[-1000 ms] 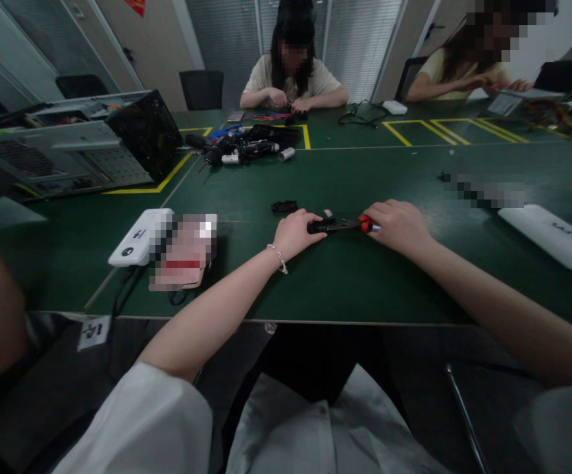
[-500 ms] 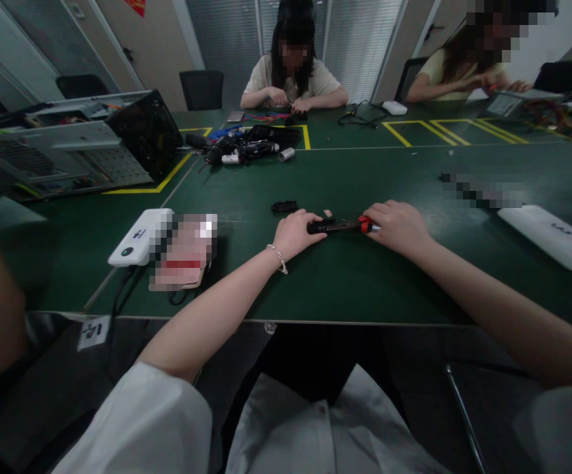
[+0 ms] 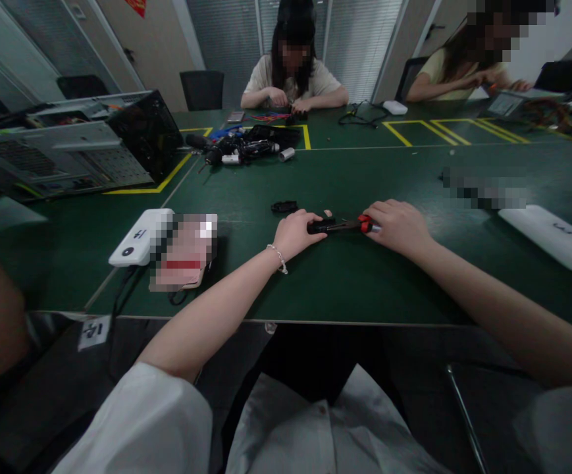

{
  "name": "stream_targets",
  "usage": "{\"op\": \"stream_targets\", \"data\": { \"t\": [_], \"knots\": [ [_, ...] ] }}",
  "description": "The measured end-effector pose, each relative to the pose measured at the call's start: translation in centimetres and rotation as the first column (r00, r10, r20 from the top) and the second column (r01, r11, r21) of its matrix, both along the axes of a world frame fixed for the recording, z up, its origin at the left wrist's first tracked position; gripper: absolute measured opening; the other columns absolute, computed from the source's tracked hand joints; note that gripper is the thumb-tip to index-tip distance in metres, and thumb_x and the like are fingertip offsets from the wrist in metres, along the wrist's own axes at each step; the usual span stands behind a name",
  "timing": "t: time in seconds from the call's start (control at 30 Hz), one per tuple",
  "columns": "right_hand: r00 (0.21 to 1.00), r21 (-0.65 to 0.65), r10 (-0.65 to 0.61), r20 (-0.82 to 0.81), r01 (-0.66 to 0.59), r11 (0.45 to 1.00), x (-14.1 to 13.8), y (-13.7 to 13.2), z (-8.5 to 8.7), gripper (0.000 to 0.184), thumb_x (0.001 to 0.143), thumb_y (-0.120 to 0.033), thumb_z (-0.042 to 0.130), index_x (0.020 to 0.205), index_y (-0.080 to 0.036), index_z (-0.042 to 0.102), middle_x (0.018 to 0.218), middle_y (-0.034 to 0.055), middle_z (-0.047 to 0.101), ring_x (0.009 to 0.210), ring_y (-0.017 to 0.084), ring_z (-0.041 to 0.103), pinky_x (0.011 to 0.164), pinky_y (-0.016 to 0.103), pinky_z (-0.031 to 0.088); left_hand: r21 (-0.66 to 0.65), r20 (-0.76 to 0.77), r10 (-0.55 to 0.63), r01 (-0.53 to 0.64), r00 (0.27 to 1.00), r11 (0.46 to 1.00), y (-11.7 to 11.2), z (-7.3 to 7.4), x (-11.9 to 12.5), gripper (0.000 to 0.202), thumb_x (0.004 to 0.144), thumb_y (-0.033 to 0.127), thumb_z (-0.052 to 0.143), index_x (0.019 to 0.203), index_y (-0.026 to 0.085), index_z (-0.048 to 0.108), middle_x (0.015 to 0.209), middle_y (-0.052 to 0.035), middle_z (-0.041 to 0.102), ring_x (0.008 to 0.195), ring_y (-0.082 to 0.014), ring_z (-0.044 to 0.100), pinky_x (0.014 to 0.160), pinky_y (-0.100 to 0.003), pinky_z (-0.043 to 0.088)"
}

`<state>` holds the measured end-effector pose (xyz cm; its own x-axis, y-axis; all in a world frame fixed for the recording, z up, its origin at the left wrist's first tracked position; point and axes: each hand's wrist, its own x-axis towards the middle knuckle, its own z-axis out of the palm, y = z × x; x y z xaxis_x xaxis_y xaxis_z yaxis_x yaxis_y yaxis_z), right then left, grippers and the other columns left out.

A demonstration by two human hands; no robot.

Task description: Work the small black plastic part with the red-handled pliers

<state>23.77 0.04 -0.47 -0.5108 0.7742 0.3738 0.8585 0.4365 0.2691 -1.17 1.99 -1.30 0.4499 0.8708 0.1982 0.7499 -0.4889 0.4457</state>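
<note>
My left hand (image 3: pixel 298 234) is closed around a dark, narrow part (image 3: pixel 318 226) just above the green table; its exact kind is hard to make out. In my right hand (image 3: pixel 397 225) are red-handled pliers (image 3: pixel 364 222), gripped by the handles. Their metal jaws point left and meet the dark part at its right end. A small black plastic piece (image 3: pixel 284 207) lies beyond my left hand, and a tiny pale scrap (image 3: pixel 328 213) rests just behind the dark part.
A white power bank (image 3: pixel 140 238) and a pinkish phone (image 3: pixel 189 253) lie at left, another white power bank (image 3: pixel 552 238) at right. An opened computer case (image 3: pixel 68 148) stands far left. Black cables and parts (image 3: pixel 251 150) are heaped ahead. Two people sit across the table.
The pliers' jaws have turned slightly, showing more of their flat metal side. Both hands otherwise keep their places.
</note>
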Motion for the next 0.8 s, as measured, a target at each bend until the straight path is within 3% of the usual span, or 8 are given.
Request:
{"op": "stream_targets", "data": {
  "t": [0.53, 0.8],
  "knots": [
    [0.999, -0.026, 0.001, -0.051, -0.002, 1.000, 0.05, -0.01, 0.02, 0.026, 0.081, -0.030, 0.048, 0.094, -0.016, 0.066, 0.093, 0.0109, 0.066, 0.077, 0.022, 0.056, 0.062, 0.033, 0.038, -0.008, -0.002, -0.015, 0.015, 1.000, 1.000, 0.06, -0.03, -0.01, 0.035, 0.079, 0.041, 0.064, 0.108, 0.021, 0.064, 0.098, -0.0044, 0.060, 0.086, -0.0189, 0.058, 0.073, -0.032, 0.047],
    [1.000, 0.014, -0.001, 0.007, 0.001, 1.000, 0.26, 0.30, -0.30, 0.024, 0.080, -0.029, 0.050, 0.091, -0.016, 0.066, 0.090, 0.0105, 0.067, 0.075, 0.022, 0.055, 0.059, 0.032, 0.036, 0.027, -0.006, -0.011, 0.012, 1.000, 1.000, 0.32, -0.50, -0.08, 0.036, 0.078, 0.042, 0.064, 0.107, 0.021, 0.064, 0.097, -0.0041, 0.061, 0.085, -0.0192, 0.058, 0.071, -0.032, 0.047]
  ]
}}
